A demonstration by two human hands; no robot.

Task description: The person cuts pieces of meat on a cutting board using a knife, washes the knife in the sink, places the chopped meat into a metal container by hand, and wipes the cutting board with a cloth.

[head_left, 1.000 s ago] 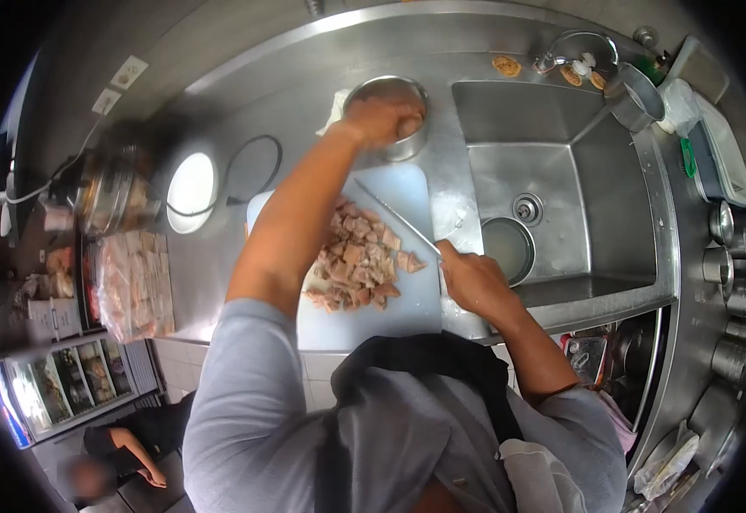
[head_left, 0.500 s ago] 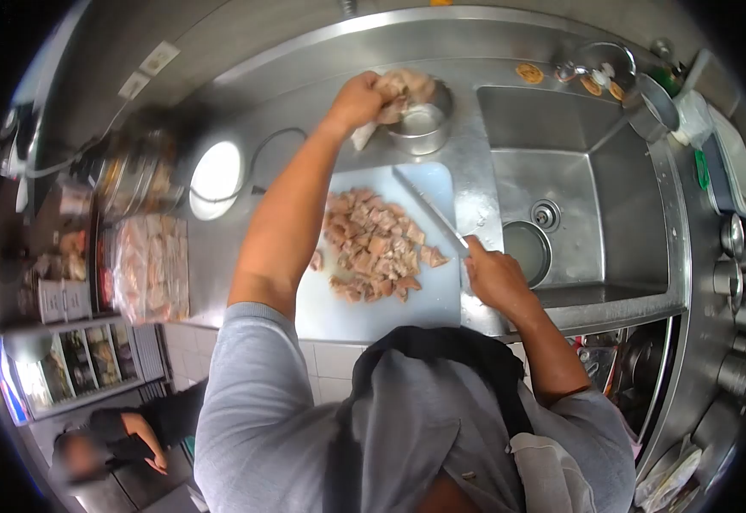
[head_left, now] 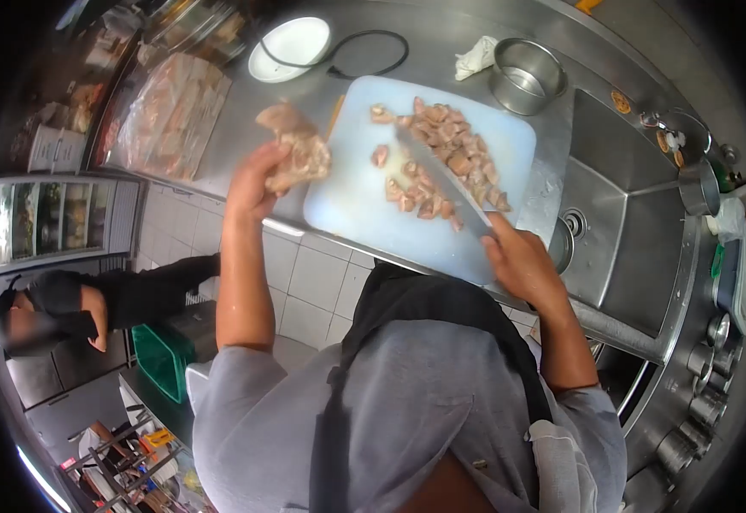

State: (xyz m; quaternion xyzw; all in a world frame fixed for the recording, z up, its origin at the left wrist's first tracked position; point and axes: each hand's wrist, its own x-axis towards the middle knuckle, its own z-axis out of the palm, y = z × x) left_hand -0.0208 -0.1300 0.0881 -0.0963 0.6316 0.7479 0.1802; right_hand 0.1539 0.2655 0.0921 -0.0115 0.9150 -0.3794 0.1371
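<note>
My left hand (head_left: 256, 181) is closed on a large pale piece of meat (head_left: 305, 158), held off the left side of the white cutting board (head_left: 352, 209). A heap of cut meat chunks (head_left: 457, 145) covers the upper middle of the board, with a few loose chunks to its left. In my right hand (head_left: 520, 261), at the board's right front edge, is a knife (head_left: 441, 173). Its long blade points up and left, over the chunks. Behind the board stands a metal pot (head_left: 527, 79), with a crumpled white cloth (head_left: 475, 58) beside it.
A steel sink (head_left: 595, 141) lies to the right of the board. A white bowl (head_left: 290, 51) and a black cable (head_left: 386, 36) are behind it. Bagged meat (head_left: 172, 111) sits on the counter at left. A co-worker (head_left: 91, 299) is at the far left, near a green crate (head_left: 158, 363).
My left hand has come away from the pot, bringing the meat to the board's left side. The knife has moved over the chunks. The view has turned left.
</note>
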